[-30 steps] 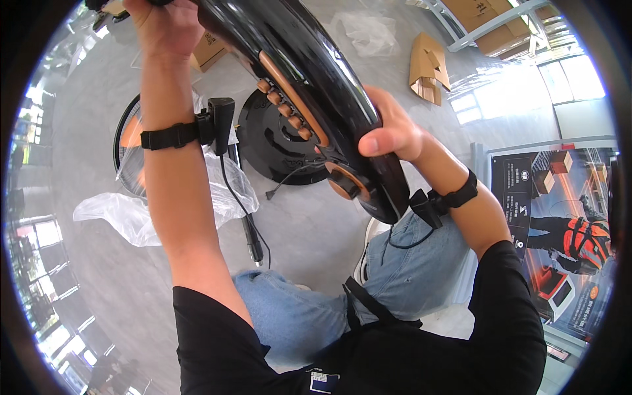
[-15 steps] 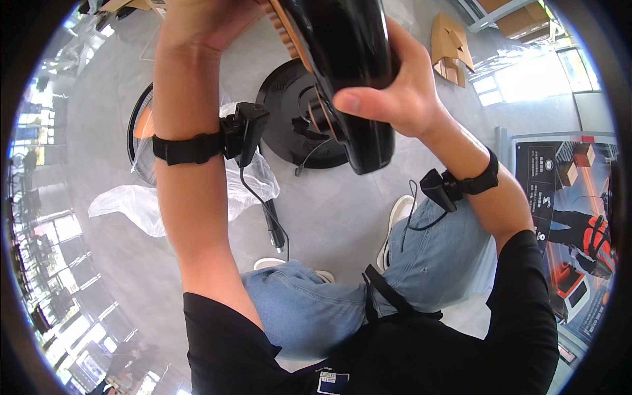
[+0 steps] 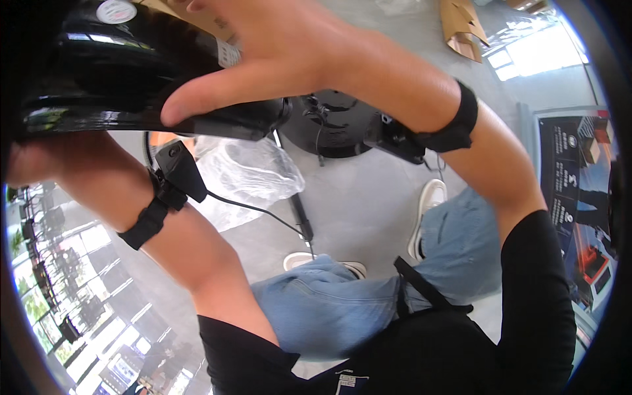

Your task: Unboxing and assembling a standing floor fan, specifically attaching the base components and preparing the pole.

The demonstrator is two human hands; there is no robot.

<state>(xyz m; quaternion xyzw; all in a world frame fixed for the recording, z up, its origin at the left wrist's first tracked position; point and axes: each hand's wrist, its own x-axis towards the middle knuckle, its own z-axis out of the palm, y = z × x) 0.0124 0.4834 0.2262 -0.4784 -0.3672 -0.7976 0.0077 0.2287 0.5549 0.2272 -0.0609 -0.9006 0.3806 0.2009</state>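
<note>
A large glossy black housing with a round white sticker and a pale label is held up close at the upper left. It lies nearly sideways; I cannot tell its exact kind. My right hand reaches across and presses on it, thumb along its near side and the fingers partly out of view. My left hand is smeared at the left rim, against the underside of the housing, its fingers hidden. On the floor behind it are a round black base, partly covered by my right arm, and crumpled clear plastic.
A black pole lies near my left shoe. Part of a round orange-centred grille shows behind my left arm. An opened cardboard box stands at the far right, and a framed poster along the right side.
The black housing has swung from the upper middle to the upper left and turned from steep to nearly sideways. Both hands moved left with it; its orange ridged edge no longer shows.
</note>
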